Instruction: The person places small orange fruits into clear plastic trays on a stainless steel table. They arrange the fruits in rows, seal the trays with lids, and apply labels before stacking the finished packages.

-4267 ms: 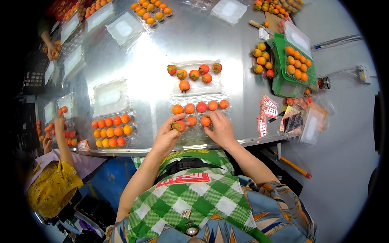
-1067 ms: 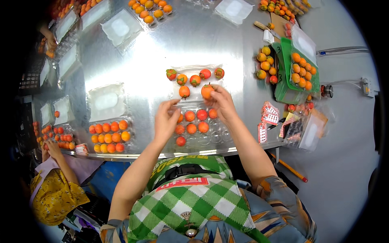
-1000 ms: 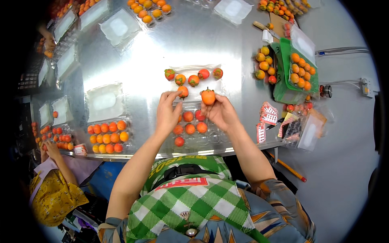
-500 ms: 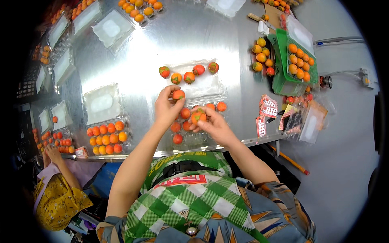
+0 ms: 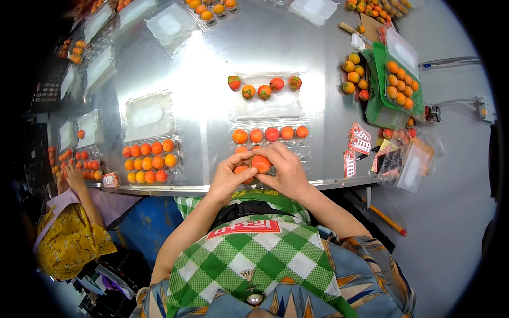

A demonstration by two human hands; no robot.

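An orange-red persimmon [image 5: 261, 165] is between the fingers and thumb of my right hand [image 5: 285, 170], low over the near part of a clear moulded tray [image 5: 297, 151]. My left hand [image 5: 227, 176] is beside it, its fingers and thumb closed in against the same persimmon. Under the left fingers shows another persimmon [image 5: 243, 173], partly covered. Along the tray's far row several persimmons [image 5: 271, 134] sit in their cups; the rows nearer me are mostly hidden by my hands. Persimmons with green leafy caps [image 5: 264, 92] lie on the white-padded lid [image 5: 254, 109] beyond.
To the left is a filled persimmon tray [image 5: 147, 162] with its open lid [image 5: 150, 119]. A person [image 5: 74, 233] in yellow works further left. On the right are loose persimmons [image 5: 350, 76], a green crate [image 5: 377, 111] bearing a packed tray, label sheets [image 5: 359, 140] and a knife [image 5: 351, 29].
Both hands have come together nearer the table's front edge, the left from above the tray. The persimmon in my right hand has turned its cap out of sight. The whole view has shifted slightly.
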